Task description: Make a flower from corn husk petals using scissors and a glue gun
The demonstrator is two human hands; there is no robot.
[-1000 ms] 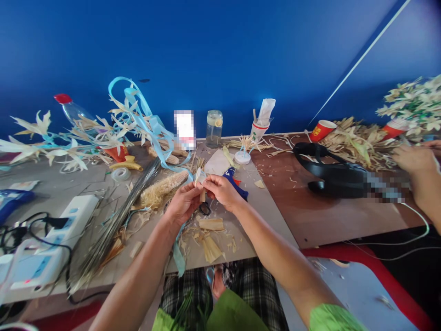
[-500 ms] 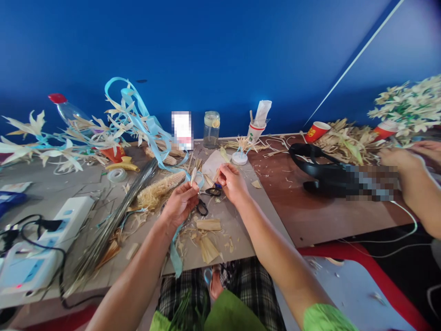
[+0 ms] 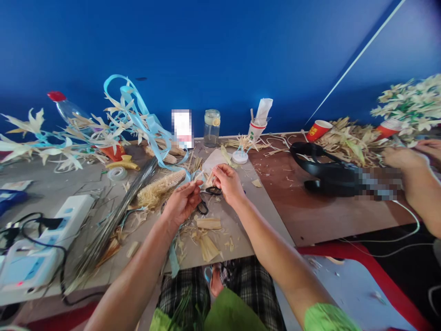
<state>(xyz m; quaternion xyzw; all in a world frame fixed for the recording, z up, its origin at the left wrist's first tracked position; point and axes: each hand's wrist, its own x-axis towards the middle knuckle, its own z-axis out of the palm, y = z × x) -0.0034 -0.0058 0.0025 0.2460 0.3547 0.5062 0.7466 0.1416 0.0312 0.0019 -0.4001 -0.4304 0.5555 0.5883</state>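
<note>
My left hand (image 3: 183, 200) is closed in a pinch on a small pale piece of corn husk (image 3: 199, 175), which points up and right. Close by on the right, my right hand (image 3: 228, 183) pinches a thin tan husk strip (image 3: 210, 178). The two pieces are near each other; I cannot tell whether they touch. Below the hands lie black-handled scissors (image 3: 202, 208), partly hidden. A corn cob (image 3: 168, 181) rests left of my left hand, and light blue ribbon (image 3: 174, 259) hangs over the table edge. Husk scraps (image 3: 208, 224) lie in front.
A bundle of wires (image 3: 115, 220), a tape roll (image 3: 116, 174) and a power strip (image 3: 65, 230) are on the left. Behind stand a bottle (image 3: 211, 128), a cup (image 3: 257, 131) and ribbon-decked husk flowers (image 3: 37, 124). A black headset-like device (image 3: 324, 168) and a co-worker's hand (image 3: 404, 158) are right.
My right hand has moved slightly left, closer to my left hand. The husk piece in my left hand has tipped from upright toward the right.
</note>
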